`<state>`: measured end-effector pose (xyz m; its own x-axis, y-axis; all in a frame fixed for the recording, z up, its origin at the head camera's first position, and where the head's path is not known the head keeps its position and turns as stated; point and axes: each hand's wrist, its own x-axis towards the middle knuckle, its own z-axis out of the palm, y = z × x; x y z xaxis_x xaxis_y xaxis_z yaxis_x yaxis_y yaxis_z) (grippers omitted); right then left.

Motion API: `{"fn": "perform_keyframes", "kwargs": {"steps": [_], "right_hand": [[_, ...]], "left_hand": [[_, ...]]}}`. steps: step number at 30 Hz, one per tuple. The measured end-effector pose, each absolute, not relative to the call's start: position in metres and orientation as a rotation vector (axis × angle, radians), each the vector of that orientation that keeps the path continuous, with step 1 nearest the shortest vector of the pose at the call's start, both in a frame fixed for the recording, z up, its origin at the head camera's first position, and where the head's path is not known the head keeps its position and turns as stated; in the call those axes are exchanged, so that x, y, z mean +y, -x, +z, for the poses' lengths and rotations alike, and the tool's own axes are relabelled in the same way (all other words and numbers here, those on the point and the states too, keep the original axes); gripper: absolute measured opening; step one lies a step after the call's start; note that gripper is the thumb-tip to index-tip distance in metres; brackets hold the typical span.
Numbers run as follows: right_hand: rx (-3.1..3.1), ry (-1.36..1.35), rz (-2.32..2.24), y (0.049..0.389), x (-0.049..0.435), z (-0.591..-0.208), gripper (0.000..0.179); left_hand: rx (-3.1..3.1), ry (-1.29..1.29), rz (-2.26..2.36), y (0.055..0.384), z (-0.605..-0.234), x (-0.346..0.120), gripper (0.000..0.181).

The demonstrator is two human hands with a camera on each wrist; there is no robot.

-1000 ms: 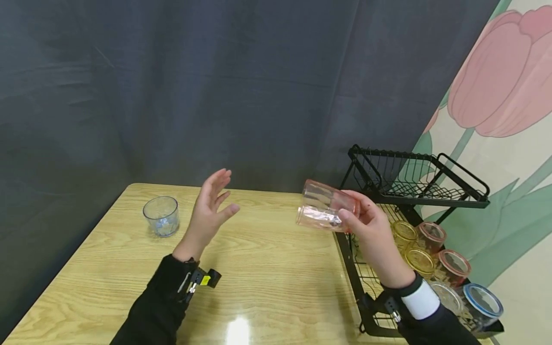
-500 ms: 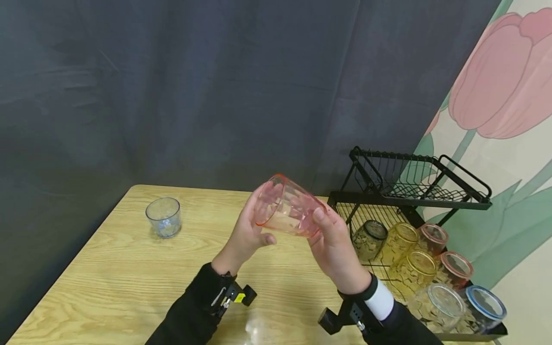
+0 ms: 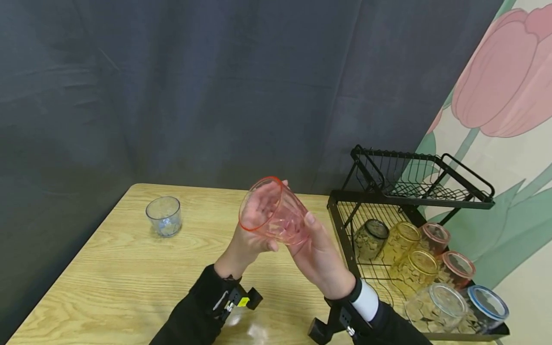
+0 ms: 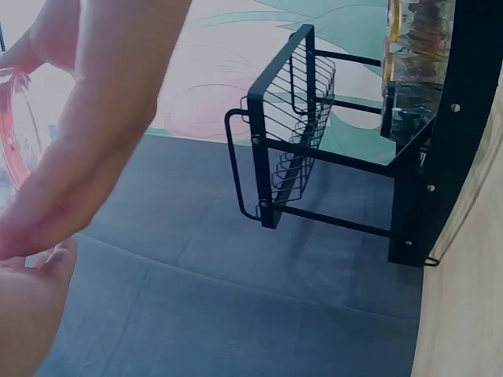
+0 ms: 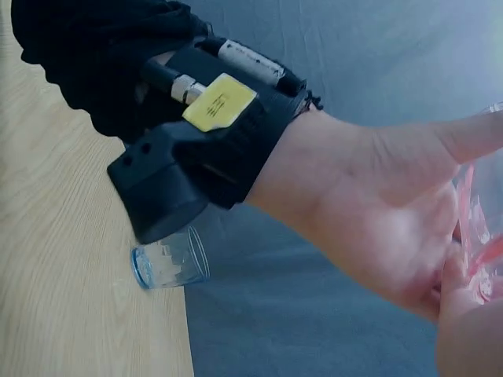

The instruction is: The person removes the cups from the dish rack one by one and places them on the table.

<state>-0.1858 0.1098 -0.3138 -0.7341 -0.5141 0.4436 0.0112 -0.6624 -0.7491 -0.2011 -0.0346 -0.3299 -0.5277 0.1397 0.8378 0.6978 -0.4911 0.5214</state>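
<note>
Left hand [image 3: 247,244] and right hand [image 3: 318,258] both grip a tilted pink glass [image 3: 282,215] — full rim in the head view, mere fragments in either wrist view.

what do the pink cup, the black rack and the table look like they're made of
Pink cup: tinted glass or clear plastic, glossy; the left hand shows through it, but the look leaves open which.
Black rack: probably metal with a dark coating, given its thin wires and bars.
Table: wood or wood-look laminate, smooth; pale grain and bright glare show.
</note>
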Motion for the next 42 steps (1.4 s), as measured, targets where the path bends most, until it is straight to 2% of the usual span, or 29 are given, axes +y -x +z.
{"fn": "perform_keyframes", "kwargs": {"steps": [5,20,26,29,33,42], "right_hand": [[1.037,0.935,-2.404,0.187,0.112,-0.319,0.036],[1.427,0.842,-2.267,0.193,0.119,-0.319,0.025],[1.598,0.744,-2.202,0.197,0.126,-0.314,0.046],[1.682,0.734,-2.171,0.2,0.132,-0.312,0.053],[1.841,0.714,-2.128,0.207,0.147,-0.309,0.052],[2.3,0.596,-1.884,0.23,0.199,-0.312,0.061]], "left_hand": [[-1.325,1.242,-2.063,0.197,-0.324,-0.039,0.087],[-1.356,1.299,-2.057,0.199,-0.324,-0.057,0.085],[-1.451,1.24,-2.042,0.2,-0.329,-0.074,0.086],[-1.491,1.142,-2.028,0.203,-0.334,-0.087,0.086],[-1.529,0.95,-2.035,0.21,-0.344,-0.107,0.084],[-1.773,0.277,-1.969,0.225,-0.362,-0.147,0.079]]}}
